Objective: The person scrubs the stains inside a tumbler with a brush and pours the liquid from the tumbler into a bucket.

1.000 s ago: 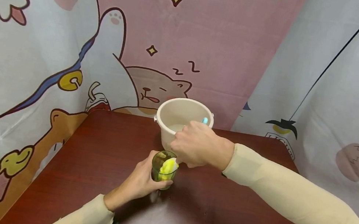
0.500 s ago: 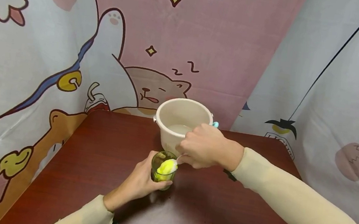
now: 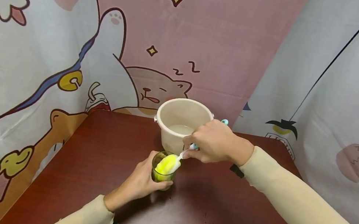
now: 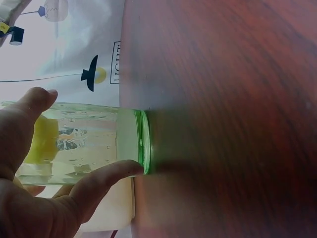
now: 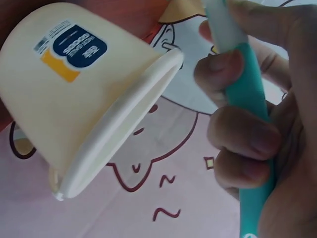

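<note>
My left hand (image 3: 141, 178) grips a green-tinted drinking glass (image 4: 94, 144) upright, its base right at the tabletop in the left wrist view. Inside the glass's mouth is the yellow-and-white sponge head (image 3: 167, 164) of a cup brush, partly above the rim. Through the wet wall, the yellow sponge shows only near the mouth end. My right hand (image 3: 212, 142) holds the brush by its teal handle (image 5: 251, 96), fingers curled round it. The brush leans to the right, its white stem (image 3: 181, 155) showing between fingers and sponge.
A cream bucket (image 3: 169, 136) with some cloudy liquid (image 3: 181, 128) in it stands just behind the glass; its label (image 5: 74, 49) shows in the right wrist view. Small water drops dot the dark red table (image 3: 101, 155). A cartoon-print cloth (image 3: 221, 39) hangs behind.
My right hand has shifted to the right and slightly up, tilting the brush handle over; more stem now shows and the sponge sits a little higher. The left hand and glass stay put.
</note>
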Available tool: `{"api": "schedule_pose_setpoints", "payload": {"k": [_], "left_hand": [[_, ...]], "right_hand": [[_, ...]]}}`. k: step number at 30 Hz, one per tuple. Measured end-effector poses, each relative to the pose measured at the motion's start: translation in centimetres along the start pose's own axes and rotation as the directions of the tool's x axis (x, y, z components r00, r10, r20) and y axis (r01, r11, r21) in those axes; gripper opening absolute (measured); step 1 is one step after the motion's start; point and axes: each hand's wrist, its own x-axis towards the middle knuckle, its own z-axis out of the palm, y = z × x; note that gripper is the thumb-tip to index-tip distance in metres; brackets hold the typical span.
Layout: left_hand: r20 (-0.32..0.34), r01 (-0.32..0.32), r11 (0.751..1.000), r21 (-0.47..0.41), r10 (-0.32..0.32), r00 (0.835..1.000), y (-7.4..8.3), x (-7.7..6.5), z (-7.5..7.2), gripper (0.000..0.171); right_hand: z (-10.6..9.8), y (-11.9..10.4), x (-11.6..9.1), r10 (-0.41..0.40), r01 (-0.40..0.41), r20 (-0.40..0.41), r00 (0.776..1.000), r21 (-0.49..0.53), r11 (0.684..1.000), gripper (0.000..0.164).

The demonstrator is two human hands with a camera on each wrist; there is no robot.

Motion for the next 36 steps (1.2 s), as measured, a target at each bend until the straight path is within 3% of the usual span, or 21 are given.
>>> {"api": "schedule_pose_setpoints", "payload": {"k": [11,26,36], "left_hand": [[0.001,0.005,1.0,0.0,-0.005,1.0,0.1,0.1,-0.1,0.091],[-0.005,0.008,1.0,0.004,-0.008,1.0,0.1,0.1,0.0,0.087],[-0.003,0.004,1.0,0.006,-0.004,1.0,0.0,0.0,0.1,0.088]], "right_hand": [[1.9,1.1,0.2,-0.03,0.035,-0.059,0.998,0.08,0.996,0.032],[3.6,0.3,1.3,-0.054,0.056,-0.048,0.997,0.057,0.997,0.03],[2.5,-1.1,-0.1,0.033,-0.033,-0.01,0.999,-0.003,0.999,0.028]]}}
